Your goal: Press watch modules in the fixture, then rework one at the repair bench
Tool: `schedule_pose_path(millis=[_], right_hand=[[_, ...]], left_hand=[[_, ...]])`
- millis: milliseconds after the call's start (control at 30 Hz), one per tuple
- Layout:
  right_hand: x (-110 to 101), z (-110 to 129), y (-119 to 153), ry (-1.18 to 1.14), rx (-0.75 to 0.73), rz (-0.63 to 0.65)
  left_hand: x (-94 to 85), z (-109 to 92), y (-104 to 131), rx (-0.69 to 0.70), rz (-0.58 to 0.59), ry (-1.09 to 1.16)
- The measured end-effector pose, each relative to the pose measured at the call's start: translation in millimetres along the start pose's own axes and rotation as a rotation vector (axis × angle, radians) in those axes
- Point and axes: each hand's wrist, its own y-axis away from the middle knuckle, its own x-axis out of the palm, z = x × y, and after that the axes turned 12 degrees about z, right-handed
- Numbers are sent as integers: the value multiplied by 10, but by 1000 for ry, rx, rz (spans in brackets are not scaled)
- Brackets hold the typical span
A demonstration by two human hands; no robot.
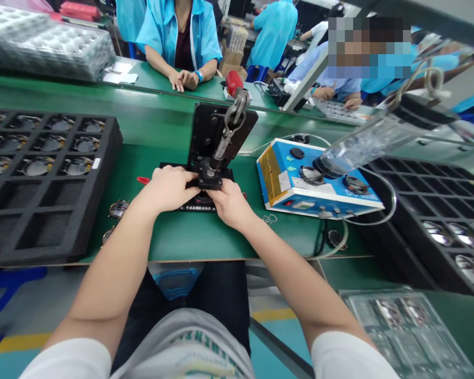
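Observation:
A black hand press with a toggle lever [224,145] stands on the green bench, its red handle grip [234,82] raised. At its base, just below the press head [210,181], both hands meet from either side. My left hand [171,188] is closed, thumb and fingertips close together at the left of the head. My right hand [232,204] mirrors it on the right, fingers bent inward. Whatever small part lies between the fingertips is hidden. Beside my left forearm lie a round watch-like part [119,209] and a second one partly covered.
A black foam tray [98,184] with round parts in several pockets sits at left. At right stand a blue dispenser box [319,184], a clear cylinder [359,147] and more dark trays [426,195]. A clear blister tray [414,337] lies lower right. Across the bench a person [179,37] sits.

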Motion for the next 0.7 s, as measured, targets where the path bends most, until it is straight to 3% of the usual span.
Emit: schedule_pose_path(millis=[300,433,700], right_hand=[[-61,112,118,-103,44,-34],[-110,118,227,-40,56,-86],[-118,145,174,-16,91,-33]], left_hand=[[56,-16,1,18,97,-134],[75,-30,4,-7,80,-142],[115,-58,1,-35,45,-184]])
